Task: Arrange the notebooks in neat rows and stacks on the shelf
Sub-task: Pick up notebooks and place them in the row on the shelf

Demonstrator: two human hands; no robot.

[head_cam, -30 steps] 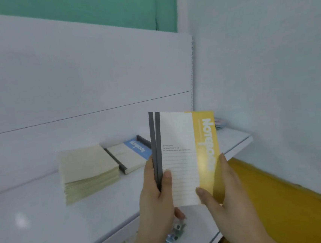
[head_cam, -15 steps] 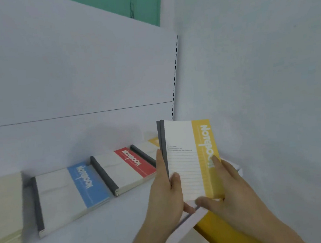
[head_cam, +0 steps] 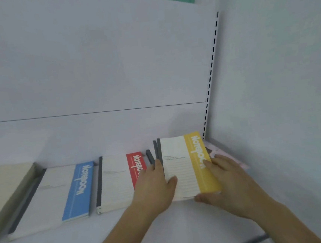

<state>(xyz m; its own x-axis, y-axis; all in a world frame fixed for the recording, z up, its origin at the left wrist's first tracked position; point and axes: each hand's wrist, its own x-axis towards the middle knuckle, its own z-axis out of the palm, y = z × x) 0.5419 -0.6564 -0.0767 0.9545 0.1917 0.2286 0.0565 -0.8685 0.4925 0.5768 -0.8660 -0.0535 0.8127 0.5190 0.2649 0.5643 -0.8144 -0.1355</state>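
Observation:
Both hands hold a small batch of yellow notebooks (head_cam: 182,170), tilted low over the right end of the white shelf (head_cam: 127,234). My left hand (head_cam: 154,188) grips the dark spine side, thumb on the cover. My right hand (head_cam: 228,179) clasps the yellow edge, thumb under the near corner. To the left lies a red notebook stack (head_cam: 118,180), then a blue notebook stack (head_cam: 64,193). A dark spine (head_cam: 149,156) of another notebook shows behind my left hand; what lies under the yellow batch is hidden.
A cream pad stack (head_cam: 7,185) lies at the far left. Something pale pink (head_cam: 227,156) sits in the shelf's right corner beside the wall. The slotted upright (head_cam: 210,77) rises at the back right. The shelf's front edge (head_cam: 249,242) runs at lower right.
The yellow notebooks have come down from upright in front of me to low over the shelf's right end. The view swung right, so the red and blue stacks now show in full.

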